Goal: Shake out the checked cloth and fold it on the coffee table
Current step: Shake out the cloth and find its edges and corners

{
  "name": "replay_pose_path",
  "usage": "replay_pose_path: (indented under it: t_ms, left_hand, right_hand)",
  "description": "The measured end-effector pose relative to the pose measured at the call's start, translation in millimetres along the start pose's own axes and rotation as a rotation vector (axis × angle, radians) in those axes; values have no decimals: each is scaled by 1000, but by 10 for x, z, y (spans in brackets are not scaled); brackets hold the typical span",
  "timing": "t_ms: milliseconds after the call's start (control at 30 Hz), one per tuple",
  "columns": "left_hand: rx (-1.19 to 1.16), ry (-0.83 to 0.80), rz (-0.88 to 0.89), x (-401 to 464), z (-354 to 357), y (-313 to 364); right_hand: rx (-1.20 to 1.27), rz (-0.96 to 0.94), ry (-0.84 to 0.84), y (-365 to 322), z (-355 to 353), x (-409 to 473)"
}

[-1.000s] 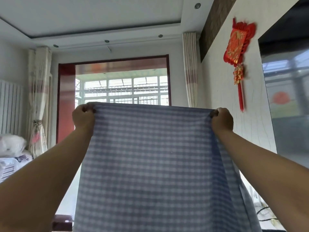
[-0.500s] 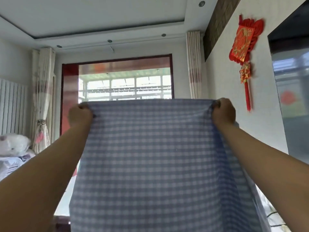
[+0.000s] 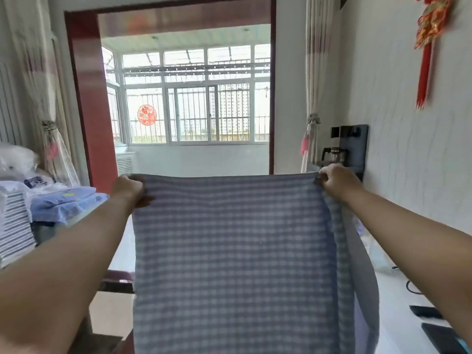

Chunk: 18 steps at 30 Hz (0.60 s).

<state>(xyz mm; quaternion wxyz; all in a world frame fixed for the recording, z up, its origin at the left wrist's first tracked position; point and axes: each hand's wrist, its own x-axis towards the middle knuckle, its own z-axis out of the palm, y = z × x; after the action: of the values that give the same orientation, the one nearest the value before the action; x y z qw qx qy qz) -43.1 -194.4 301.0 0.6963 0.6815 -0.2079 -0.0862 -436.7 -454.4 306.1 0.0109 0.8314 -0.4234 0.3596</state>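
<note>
**We hold the cloth up**

Our left hand [image 3: 127, 190] curls tight on one top corner of the checked cloth [image 3: 229, 251]. Our right hand [image 3: 337, 180] pinches the other top corner. The cloth hangs flat between our arms, in the air. Folded clothes [image 3: 63, 203] sit at the left. A red knot [image 3: 429, 42] hangs on the wall.

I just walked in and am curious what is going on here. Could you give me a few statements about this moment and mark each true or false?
1. Both hands grip the top edge of the checked cloth. True: the left hand and the right hand each hold a corner.
2. The cloth lies folded flat. False: it hangs spread out in the air.
3. A red knot ornament hangs on the right wall. True.
4. The cloth is plain red. False: blue and white checks.
</note>
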Motion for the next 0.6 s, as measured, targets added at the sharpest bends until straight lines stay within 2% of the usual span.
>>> replay_pose_path:
  t_ms: [133,233,300,400,500,600]
  left_hand:
    - [289,-60,-302,353,159,-575]
    - [388,-115,-386,586,323,-878]
    - [259,-85,-328,768,505,-998]
    - [-86,123,-114,919,772,-906]
    - [-283,155,185,940,886,-340]
    - [-553,146,342,882,864,392]
  right_hand:
    - [-61,113,-325,187,579,25]
    - [0,248,-331,280,1091,103]
    - [134,312,-190,294,1380,247]
    - [372,354,100,159,1419,627]
    - [637,311,385,-176,867,1128]
    - [715,210,748,-452,171,1545]
